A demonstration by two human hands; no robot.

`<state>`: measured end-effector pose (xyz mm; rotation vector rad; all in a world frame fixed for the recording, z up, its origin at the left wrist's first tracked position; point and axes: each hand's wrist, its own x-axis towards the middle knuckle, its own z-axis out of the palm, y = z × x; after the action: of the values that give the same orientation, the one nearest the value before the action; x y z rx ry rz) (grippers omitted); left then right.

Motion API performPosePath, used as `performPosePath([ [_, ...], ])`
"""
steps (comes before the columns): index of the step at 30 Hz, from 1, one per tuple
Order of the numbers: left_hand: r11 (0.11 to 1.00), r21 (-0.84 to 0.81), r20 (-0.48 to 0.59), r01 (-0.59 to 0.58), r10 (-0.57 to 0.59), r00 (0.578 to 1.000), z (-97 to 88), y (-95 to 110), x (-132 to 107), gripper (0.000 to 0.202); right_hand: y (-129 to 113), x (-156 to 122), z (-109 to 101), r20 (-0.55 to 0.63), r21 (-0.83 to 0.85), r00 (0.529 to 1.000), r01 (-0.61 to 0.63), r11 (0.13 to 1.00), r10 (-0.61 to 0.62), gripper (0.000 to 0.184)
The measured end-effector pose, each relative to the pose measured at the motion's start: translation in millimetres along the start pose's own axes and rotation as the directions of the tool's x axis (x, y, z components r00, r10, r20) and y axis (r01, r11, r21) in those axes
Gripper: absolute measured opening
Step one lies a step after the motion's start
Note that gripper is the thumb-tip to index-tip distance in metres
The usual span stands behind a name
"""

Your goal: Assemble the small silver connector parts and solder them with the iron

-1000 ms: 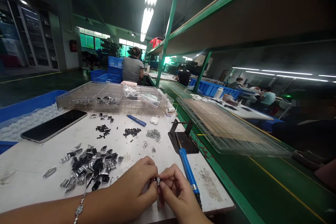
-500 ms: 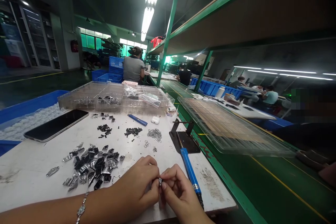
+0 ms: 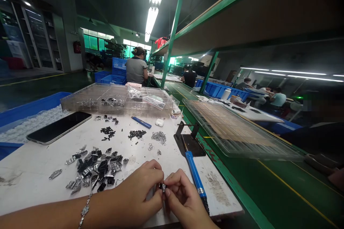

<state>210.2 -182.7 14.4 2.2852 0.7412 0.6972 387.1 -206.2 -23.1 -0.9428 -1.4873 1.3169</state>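
Note:
My left hand (image 3: 142,189), with a bracelet at the wrist, pinches a small shiny metal part (image 3: 163,187) near the table's front edge. On its other side my right hand (image 3: 181,195) grips the same part between thumb and fingertips, which hide most of it. Left of my hands lies a heap of silver and black metal parts (image 3: 98,168). Beyond them are small piles of black pieces (image 3: 137,134) and fine wire-like springs (image 3: 159,137). A blue-handled soldering iron (image 3: 195,175) rests in its black stand (image 3: 197,146), right of my right hand.
A phone (image 3: 59,127) lies at the table's left, beside a blue bin (image 3: 51,102) of white pieces. Behind the piles are a blue pen-like tool (image 3: 141,122), a white earphone case (image 3: 159,122) and a clear divided box (image 3: 80,105). Another person (image 3: 136,68) sits further back.
Both hands stay together at nearly the same spot. The small metal part between my fingertips has turned slightly, showing a darker side.

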Motion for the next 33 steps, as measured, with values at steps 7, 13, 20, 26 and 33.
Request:
performPosePath([
  [7, 0.999, 0.024, 0.015, -0.024, 0.024, 1.000, 1.8, 0.1, 1.5, 0.013, -2.2, 0.5, 0.2, 0.012, -0.005, 0.999, 0.031, 0.999, -0.031, 0.034],
  [13, 1.000, 0.010, 0.006, -0.005, 0.004, 1.000, 2.7, -0.4, 0.7, 0.011, -2.8, 1.9, 0.0, 0.023, 0.013, 1.000, 0.014, 1.000, -0.014, 0.036],
  [20, 1.000, 0.014, 0.023, 0.002, -0.002, 1.000, 1.6, 0.5, 1.9, 0.014, -3.8, 1.1, -0.1, 0.014, 0.014, 1.000, 0.006, 1.000, -0.006, 0.037],
  [26, 1.000, 0.028, 0.025, -0.001, 0.000, 1.000, 2.9, -1.5, 1.5, 0.014, -0.5, 0.9, -0.2, 0.020, 0.031, 1.000, -0.006, 1.000, 0.005, 0.039],
  [33, 0.999, 0.030, 0.055, 0.035, -0.037, 0.998, 2.2, -1.1, 2.0, 0.014, 5.4, 2.5, -2.5, 0.040, 0.079, 0.999, -0.016, 0.997, 0.013, 0.037],
])
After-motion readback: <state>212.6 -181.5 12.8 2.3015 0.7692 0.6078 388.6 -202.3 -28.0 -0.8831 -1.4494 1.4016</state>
